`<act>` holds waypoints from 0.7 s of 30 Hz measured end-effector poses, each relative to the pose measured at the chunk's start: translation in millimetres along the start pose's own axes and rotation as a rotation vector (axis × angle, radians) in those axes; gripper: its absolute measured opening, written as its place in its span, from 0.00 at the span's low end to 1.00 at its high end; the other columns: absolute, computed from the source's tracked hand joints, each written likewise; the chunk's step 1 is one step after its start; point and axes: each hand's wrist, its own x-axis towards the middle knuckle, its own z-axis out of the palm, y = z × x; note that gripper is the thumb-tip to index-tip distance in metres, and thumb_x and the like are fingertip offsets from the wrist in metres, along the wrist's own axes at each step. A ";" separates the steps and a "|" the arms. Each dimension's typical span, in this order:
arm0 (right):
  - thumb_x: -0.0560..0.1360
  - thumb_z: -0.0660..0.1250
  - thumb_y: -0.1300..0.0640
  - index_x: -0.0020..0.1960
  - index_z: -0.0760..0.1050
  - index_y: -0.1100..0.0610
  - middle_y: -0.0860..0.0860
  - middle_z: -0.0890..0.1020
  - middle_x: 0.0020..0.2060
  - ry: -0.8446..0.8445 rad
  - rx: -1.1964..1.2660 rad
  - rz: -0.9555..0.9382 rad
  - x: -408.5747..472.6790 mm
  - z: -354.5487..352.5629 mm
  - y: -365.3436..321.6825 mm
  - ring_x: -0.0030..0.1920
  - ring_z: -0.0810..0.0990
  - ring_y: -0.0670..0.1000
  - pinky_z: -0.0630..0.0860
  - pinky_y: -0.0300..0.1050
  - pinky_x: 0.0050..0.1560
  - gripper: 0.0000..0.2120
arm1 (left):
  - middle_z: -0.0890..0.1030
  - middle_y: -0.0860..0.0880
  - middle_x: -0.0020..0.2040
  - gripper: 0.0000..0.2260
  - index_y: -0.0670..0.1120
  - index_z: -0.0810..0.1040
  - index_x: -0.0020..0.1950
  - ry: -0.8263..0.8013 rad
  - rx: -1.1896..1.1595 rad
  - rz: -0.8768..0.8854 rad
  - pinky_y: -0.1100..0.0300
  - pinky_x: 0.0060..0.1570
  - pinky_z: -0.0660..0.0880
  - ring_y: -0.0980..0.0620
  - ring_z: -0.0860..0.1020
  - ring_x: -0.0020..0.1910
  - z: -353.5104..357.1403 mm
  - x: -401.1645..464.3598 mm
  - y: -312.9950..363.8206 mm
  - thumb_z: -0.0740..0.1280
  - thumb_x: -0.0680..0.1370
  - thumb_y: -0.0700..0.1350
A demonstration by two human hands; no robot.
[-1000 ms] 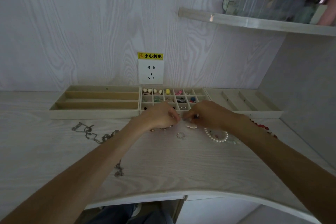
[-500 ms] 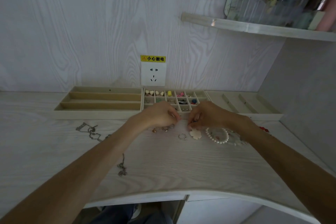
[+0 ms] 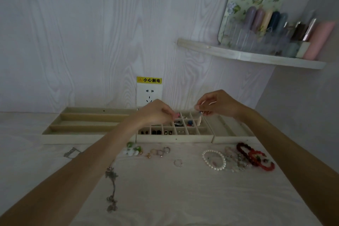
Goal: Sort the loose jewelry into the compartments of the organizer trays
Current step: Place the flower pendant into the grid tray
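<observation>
**Two hands over grid tray, each pinching a small piece**

Right hand [image 3: 218,103] pinches a pale earring [image 3: 199,119] by its top so it hangs free, directly over the right-hand cells of the grid tray [image 3: 174,140], likely for a drop. Left hand [image 3: 156,113] pinches a pink piece [image 3: 177,115] at its fingertips, over the middle cells. Below both grips, rings [image 3: 161,151] and bracelets [image 3: 213,160] lie unsorted on the desk [image 3: 183,198].

The desk [image 3: 183,198] and wall [image 3: 91,33] show pale, matt wood grain. The trays [image 3: 88,138] look lined with matt beige cloth. A pearl bracelet [image 3: 213,160] is glossy, red beads [image 3: 256,158] shine like plastic, and the chain [image 3: 111,189] near the front edge is dull metal.
</observation>
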 end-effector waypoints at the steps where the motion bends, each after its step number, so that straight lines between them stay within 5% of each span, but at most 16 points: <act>1: 0.69 0.74 0.58 0.45 0.82 0.61 0.55 0.84 0.37 0.021 0.000 0.013 5.0 1.8 1.5 0.34 0.82 0.45 0.77 0.33 0.35 0.08 | 0.81 0.53 0.48 0.08 0.48 0.83 0.53 0.007 -0.001 0.010 0.63 0.55 0.72 0.59 0.77 0.45 -1.0 5.9 1.9 0.68 0.76 0.43; 5: 0.68 0.75 0.57 0.46 0.81 0.62 0.59 0.84 0.38 0.101 0.010 0.081 24.6 14.9 12.8 0.35 0.82 0.49 0.79 0.36 0.37 0.10 | 0.83 0.51 0.53 0.07 0.51 0.84 0.49 0.046 0.005 0.027 0.56 0.60 0.74 0.55 0.79 0.52 3.3 29.7 3.2 0.69 0.75 0.43; 11: 0.69 0.75 0.56 0.44 0.81 0.58 0.57 0.84 0.38 0.172 0.062 0.193 35.9 33.4 32.0 0.33 0.81 0.48 0.76 0.34 0.32 0.08 | 0.83 0.53 0.49 0.06 0.53 0.83 0.48 0.074 0.054 0.019 0.54 0.55 0.77 0.53 0.80 0.50 21.8 49.9 -1.7 0.70 0.73 0.45; 21: 0.70 0.73 0.59 0.37 0.79 0.55 0.50 0.81 0.27 0.182 0.048 0.286 36.5 35.2 42.8 0.26 0.79 0.43 0.69 0.31 0.23 0.04 | 0.83 0.50 0.49 0.14 0.52 0.82 0.56 0.022 0.223 0.025 0.64 0.36 0.68 0.56 0.75 0.40 58.1 67.6 -3.9 0.72 0.72 0.52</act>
